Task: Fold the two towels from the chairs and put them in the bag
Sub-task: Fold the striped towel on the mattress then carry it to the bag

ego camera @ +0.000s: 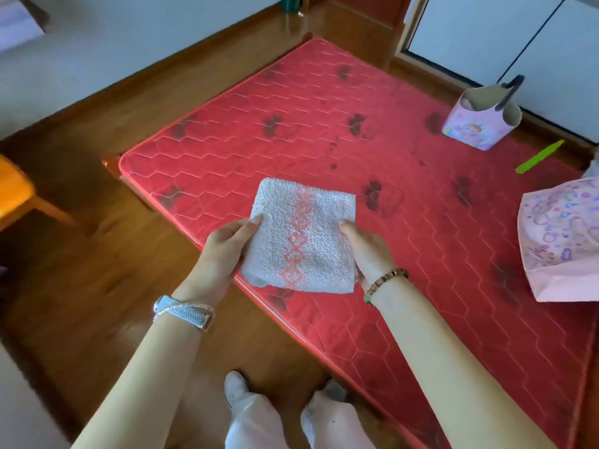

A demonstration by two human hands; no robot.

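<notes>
The towel (299, 234) hides the fingers of the left hand (227, 241) and right hand (366, 251); only the thumbs show on top. The right edge cuts off the large pink bag (560, 241), and the left edge cuts off the orange chair (13, 192). A dark green thing (291, 1) at the top edge is too cropped to identify.

Looks like a bedroom in a home. Shows in the bare red quilted mattress with hexagon stitching (324, 131) on a low wooden bed frame (111, 165), the glossy brown wooden plank floor (97, 270), an orange-seated wooden chair (14, 196) and tall white door panels with dark frames (479, 37) beyond.
</notes>
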